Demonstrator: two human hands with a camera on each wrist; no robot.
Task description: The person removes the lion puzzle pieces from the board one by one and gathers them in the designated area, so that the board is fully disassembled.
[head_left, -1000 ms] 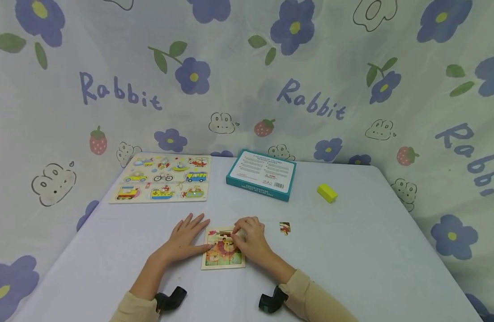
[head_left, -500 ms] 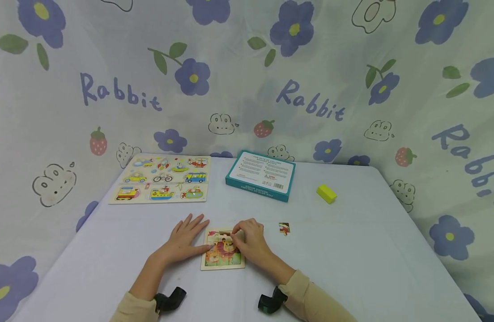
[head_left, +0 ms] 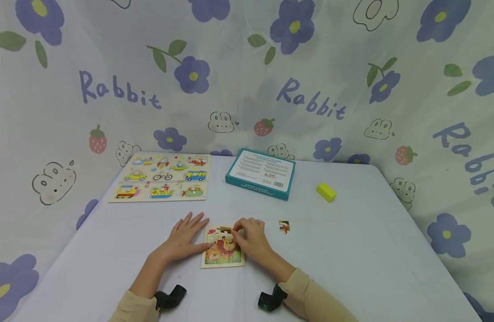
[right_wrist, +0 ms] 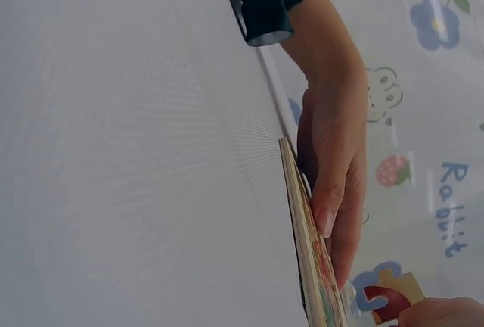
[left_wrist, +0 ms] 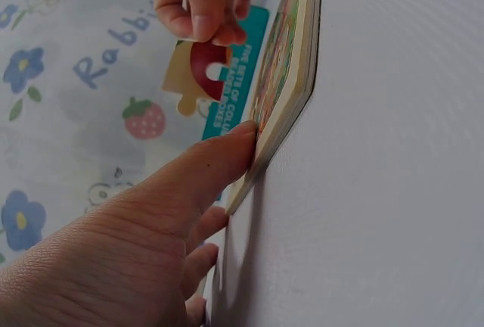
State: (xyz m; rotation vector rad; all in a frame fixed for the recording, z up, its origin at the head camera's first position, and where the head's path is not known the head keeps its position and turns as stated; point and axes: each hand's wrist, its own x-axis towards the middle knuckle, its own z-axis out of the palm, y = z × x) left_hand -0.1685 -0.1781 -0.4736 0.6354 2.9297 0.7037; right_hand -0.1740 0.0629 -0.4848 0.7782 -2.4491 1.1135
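Observation:
A small wooden jigsaw board [head_left: 223, 258] with a lion picture lies flat near the table's front. My left hand [head_left: 181, 239] is spread beside it, its thumb resting on the board's left edge. In the left wrist view my right hand [left_wrist: 208, 1] pinches a jigsaw piece [left_wrist: 185, 77], red and yellow, held above the board; the right wrist view shows this piece [right_wrist: 393, 297] too. In the head view my right hand [head_left: 253, 239] is over the board's upper right. A loose piece [head_left: 284, 227] lies on the table to the right.
Behind the hands, a vehicle puzzle board [head_left: 162, 179] lies at the back left and a teal-edged box [head_left: 261, 174] at the back centre. A yellow block [head_left: 326, 192] sits to the box's right. A printed curtain hangs behind the table.
The right hand's fingers have shifted very slightly over the board's top edge, still pinching. The left hand stays in place; the whole view has shifted a little.

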